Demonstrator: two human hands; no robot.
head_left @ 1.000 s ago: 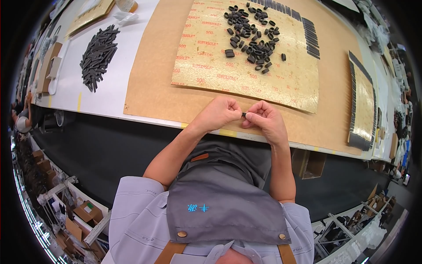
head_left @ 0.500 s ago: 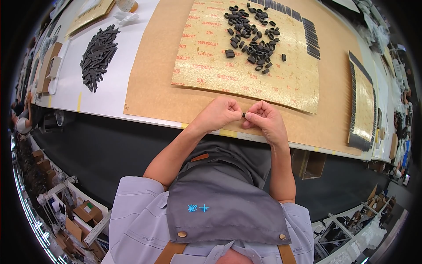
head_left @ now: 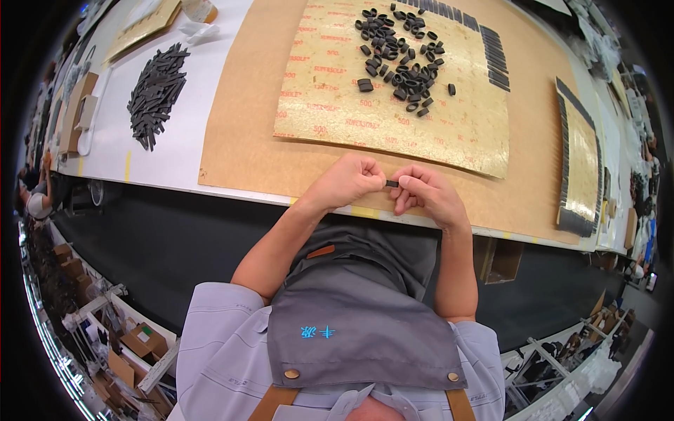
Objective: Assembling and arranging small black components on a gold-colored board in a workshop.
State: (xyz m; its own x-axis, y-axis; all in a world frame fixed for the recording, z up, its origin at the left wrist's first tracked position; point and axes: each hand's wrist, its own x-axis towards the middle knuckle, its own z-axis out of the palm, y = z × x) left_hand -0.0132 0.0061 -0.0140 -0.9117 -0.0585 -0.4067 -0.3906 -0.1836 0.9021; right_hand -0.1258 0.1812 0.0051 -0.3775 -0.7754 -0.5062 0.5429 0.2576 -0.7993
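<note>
Close to the table's front edge, a short black strip (head_left: pixel 392 184) spans the small gap between my two hands. One end of it is pinched by my left hand (head_left: pixel 354 179), its fingers curled closed. My right hand (head_left: pixel 430 192) grips the other end with thumb and fingertips, the lower fingers curling beneath. Just beyond my hands is a gold board (head_left: pixel 323 105) bearing a scattered heap of small black loops (head_left: pixel 415 81). Whether the strip is flat or folded into a loop is hidden by my fingers.
Flat black strips (head_left: pixel 156 95) are piled on the white tabletop to the left. Others line the gold board's far and right edges. A second gold board (head_left: pixel 581 161) edged with dark strips lies at the right. Brown sheeting (head_left: pixel 239 133) covers the table's middle. Cardboard pieces (head_left: pixel 78 112) stand far left.
My right hand has shifted slightly right and its fingers have loosened a little, so more of the black strip shows between the hands. My left hand has hardly moved.
</note>
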